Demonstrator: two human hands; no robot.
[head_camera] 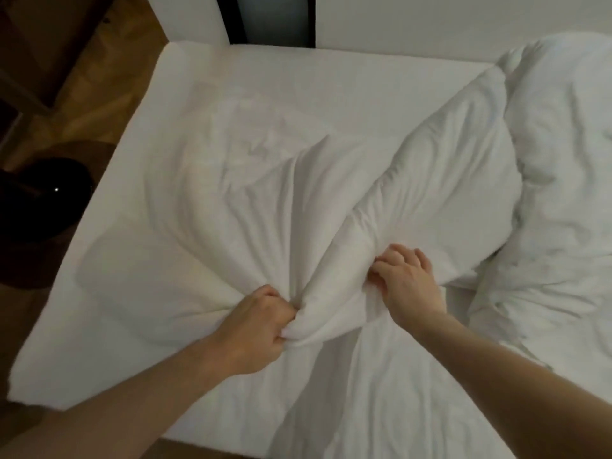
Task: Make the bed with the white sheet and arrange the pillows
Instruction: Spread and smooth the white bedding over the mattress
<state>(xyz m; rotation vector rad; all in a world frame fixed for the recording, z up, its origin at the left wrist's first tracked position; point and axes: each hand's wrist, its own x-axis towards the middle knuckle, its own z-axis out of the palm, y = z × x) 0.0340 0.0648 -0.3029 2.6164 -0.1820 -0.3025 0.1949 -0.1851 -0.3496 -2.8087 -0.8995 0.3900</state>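
While my left hand (256, 321) is fisted tight on a bunched fold of the soft white sheet (251, 193), my right hand (405, 276) clamps its creased, puffy edge just beside. Both lie on the smooth white bed (198, 71). A rumpled pillow (563, 160) sits right, cut off. Wooden floor (99, 61) and a dark round object (39, 197), hard to identify, lie left.
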